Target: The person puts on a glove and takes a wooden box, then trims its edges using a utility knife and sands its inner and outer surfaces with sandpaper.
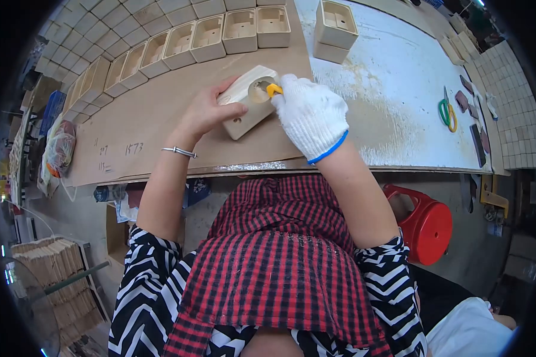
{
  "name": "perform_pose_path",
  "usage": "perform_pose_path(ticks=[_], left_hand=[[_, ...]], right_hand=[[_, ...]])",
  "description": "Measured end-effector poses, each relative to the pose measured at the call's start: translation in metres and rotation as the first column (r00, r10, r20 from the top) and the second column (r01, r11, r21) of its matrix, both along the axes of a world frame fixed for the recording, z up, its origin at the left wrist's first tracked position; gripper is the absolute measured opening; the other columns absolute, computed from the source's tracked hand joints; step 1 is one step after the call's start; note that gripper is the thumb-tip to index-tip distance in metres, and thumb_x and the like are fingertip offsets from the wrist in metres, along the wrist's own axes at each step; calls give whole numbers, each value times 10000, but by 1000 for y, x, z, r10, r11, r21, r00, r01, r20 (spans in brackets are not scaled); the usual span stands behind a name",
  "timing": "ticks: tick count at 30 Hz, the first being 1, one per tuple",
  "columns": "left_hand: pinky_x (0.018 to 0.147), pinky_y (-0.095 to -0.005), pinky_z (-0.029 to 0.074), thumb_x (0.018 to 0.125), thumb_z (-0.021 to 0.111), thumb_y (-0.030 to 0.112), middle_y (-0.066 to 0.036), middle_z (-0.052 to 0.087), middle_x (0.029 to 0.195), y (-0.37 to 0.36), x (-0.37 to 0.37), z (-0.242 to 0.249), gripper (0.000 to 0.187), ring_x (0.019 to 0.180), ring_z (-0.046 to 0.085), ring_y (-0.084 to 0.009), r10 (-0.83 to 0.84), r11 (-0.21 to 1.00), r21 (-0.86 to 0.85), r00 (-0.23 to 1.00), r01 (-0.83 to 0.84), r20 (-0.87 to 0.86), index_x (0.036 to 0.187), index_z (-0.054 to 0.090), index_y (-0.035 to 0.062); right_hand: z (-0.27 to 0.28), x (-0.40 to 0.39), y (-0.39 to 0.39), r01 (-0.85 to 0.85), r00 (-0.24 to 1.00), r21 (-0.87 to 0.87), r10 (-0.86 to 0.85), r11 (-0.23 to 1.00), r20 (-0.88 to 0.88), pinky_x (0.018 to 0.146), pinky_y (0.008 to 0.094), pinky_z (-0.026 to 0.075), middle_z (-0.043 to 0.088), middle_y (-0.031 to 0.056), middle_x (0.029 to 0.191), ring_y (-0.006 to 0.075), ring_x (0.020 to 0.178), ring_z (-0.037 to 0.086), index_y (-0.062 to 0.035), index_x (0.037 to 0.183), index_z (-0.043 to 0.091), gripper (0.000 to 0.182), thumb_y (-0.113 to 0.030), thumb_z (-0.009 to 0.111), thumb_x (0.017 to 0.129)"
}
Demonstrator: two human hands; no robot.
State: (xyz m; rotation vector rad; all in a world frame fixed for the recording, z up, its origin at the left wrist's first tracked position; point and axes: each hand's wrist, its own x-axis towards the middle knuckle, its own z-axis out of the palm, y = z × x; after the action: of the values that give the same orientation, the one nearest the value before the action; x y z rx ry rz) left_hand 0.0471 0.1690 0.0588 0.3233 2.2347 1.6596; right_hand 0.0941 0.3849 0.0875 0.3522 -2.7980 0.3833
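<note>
My bare left hand (214, 113) grips a pale wooden box (244, 122), thumb on the face towards me and fingers behind. A large round hole is cut in the box's upper face, and a small dark hole shows near its lower end. My right hand (311, 113), in a white knitted glove with a blue cuff, is closed around a yellow utility knife (274, 90). The knife's tip reaches into the round hole; most of its handle is hidden by the glove. Brown cardboard (155, 128) lies beneath the box on the bench.
A curved row of open wooden boxes (209, 38) lines the back, with many stacked behind. Two stacked boxes (335, 33) stand on the white board (393, 77). Scissors (448, 111) and dark sanding pieces (462, 100) lie right. Below the bench stands a red stool (427, 232).
</note>
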Motion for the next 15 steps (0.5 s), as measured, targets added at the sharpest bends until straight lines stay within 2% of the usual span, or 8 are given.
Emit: perform_pose_path(ticks=[3,6,7,10,11,14,15], left_hand=[[733,-284,525,712,790,229,-93,653,1063,-2,-2,-3,826,832,614,-140,-6,1000,-21,1000,6,5,1412,463,-62],[736,-284,526,712,792,238,-94,653,1072,-2,-2,-2,826,839,615,-142,-12,999,-37,1000,12,-9,1412,466,-56],[737,-284,526,711,792,241,-94,655,1070,0,0,0,828,838,615,-140,-12,1000,-22,1000,12,-8,1413,467,-54],[739,-285,527,709,793,247,-94,657,1067,1,1,1,832,835,616,-137,-10,1000,6,1000,10,-5,1414,468,-51],[756,-285,525,706,784,248,-95,667,1055,-1,-1,-1,804,843,625,-138,13,1000,12,1000,-13,-19,1396,492,-45],[789,-284,520,702,766,251,-96,686,1029,-4,-3,-3,751,857,643,-140,56,998,18,997,-55,-47,1359,540,-33],[801,-285,518,701,765,252,-97,687,1035,-4,-2,0,747,876,642,-143,47,999,14,999,-46,-24,1356,544,-30]], right_hand=[[-5,-3,-1,1,1000,-19,-1,1000,11,668,439,536,680,156,844,331,762,679,-71,994,631,262,-310,628,888],[-6,-10,6,-7,990,-187,32,982,135,686,429,531,685,187,875,319,753,680,-45,991,648,306,-332,616,891],[-6,-11,9,-5,990,-186,31,983,134,686,429,531,685,187,875,319,753,680,-45,991,648,306,-332,616,891],[-4,-13,15,39,946,-381,89,924,311,721,420,522,686,204,905,336,768,676,-37,1005,660,349,-364,599,897],[-3,-14,18,34,946,-379,92,925,310,721,420,522,686,204,905,336,768,676,-37,1005,660,349,-364,599,897],[3,-10,24,188,912,-563,69,805,403,751,442,511,685,198,902,364,804,669,-55,1032,659,363,-387,593,900],[2,-7,24,194,913,-565,64,802,404,751,442,511,685,198,902,364,804,669,-55,1032,659,363,-387,593,900]])
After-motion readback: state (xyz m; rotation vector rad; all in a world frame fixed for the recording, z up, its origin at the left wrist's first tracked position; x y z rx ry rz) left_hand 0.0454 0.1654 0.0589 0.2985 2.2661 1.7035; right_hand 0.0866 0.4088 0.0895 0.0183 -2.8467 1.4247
